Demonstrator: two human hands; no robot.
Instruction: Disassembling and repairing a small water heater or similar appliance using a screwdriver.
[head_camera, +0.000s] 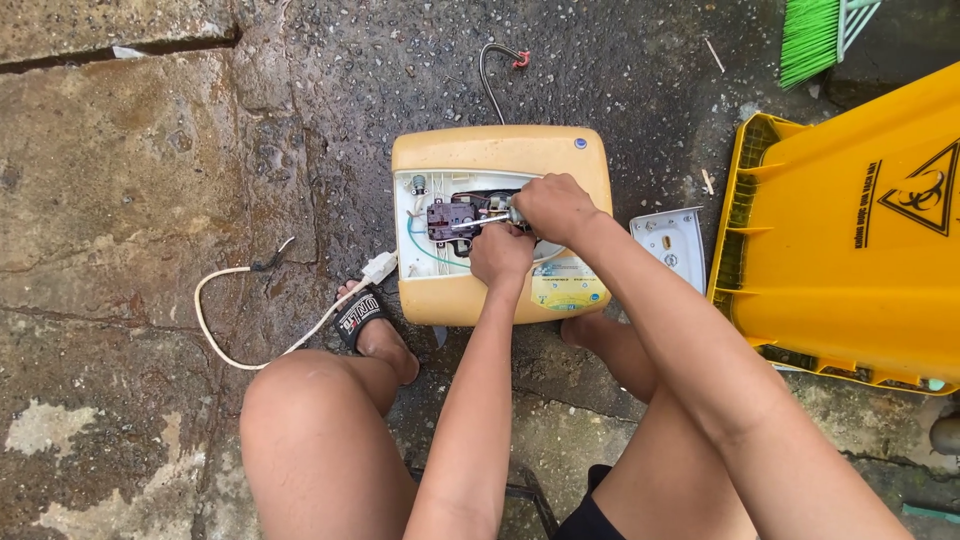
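A yellowed plastic water heater (500, 150) lies on wet concrete with its cover off, showing a dark part (447, 217) and thin wires inside. My right hand (553, 207) is closed around the handle of a metal screwdriver (478, 223), whose shaft points left at the dark part. My left hand (501, 255) rests just below it over the opening, fingers curled on something I cannot make out. A grey hose (487, 72) with a red end sticks out behind the heater.
The removed white cover panel (671, 244) lies right of the heater. A yellow bin (850, 230) lies tipped over at right, a green broom (810, 35) above it. A white power cord (230, 320) loops left near my sandalled foot (365, 318).
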